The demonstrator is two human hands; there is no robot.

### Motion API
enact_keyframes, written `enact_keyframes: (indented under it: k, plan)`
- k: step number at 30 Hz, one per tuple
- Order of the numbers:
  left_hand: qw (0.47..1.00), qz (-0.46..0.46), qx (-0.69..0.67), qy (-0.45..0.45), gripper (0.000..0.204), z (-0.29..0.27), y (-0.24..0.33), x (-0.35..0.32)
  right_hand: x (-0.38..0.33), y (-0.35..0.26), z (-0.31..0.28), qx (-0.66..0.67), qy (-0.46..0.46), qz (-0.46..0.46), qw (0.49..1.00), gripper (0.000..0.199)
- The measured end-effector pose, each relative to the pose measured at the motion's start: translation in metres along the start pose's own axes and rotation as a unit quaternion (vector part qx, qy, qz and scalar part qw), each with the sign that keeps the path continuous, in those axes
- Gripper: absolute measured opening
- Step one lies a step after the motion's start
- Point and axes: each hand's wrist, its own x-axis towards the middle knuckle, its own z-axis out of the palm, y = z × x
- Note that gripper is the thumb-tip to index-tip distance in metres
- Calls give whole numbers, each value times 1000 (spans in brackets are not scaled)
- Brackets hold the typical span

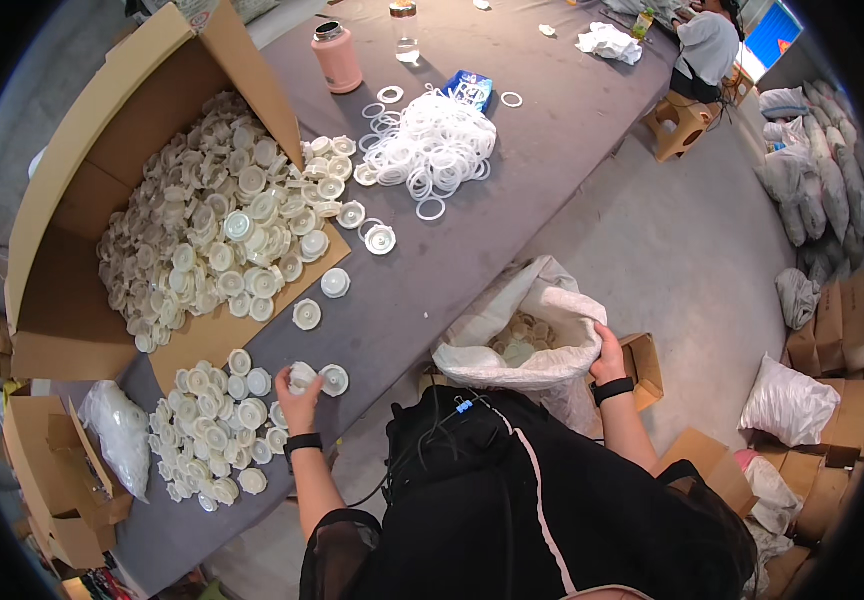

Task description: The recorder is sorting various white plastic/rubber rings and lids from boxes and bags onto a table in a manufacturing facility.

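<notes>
My left hand point(297, 395) rests on the grey table point(512, 190), its fingers closed around a white plastic cap point(302, 374). Another cap point(334, 379) lies just to its right, and a flat cluster of white caps point(214, 425) sits to its left. My right hand point(610, 352) grips the rolled rim of a white woven sack point(542, 330) that stands open beside the table. Several caps lie inside the sack. A big open cardboard box point(102, 150) tipped on the table spills a heap of caps point(222, 230).
A pile of white rubber rings point(432, 145) lies mid-table, with a pink bottle point(337, 58) and a clear bottle point(404, 30) behind. Another person point(707, 45) sits at the far end on a stool. Sacks and cardboard boxes point(832, 330) line the right side of the floor.
</notes>
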Motion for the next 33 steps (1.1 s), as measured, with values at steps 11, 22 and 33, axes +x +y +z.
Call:
enact_keyframes:
  k: [11,22,33]
  plan:
    - [944,110,281,137,71,47,-32,1,-6,-1,4,25,5,-13,1000,28]
    - [842,-116,-493,-185,72,69,26,-10,-8,-5,-3,38,14,-16,999,26]
    - [880,-42,-369,-295,85,84,42,2,-10,-8,-17,57,17,-30,998,25]
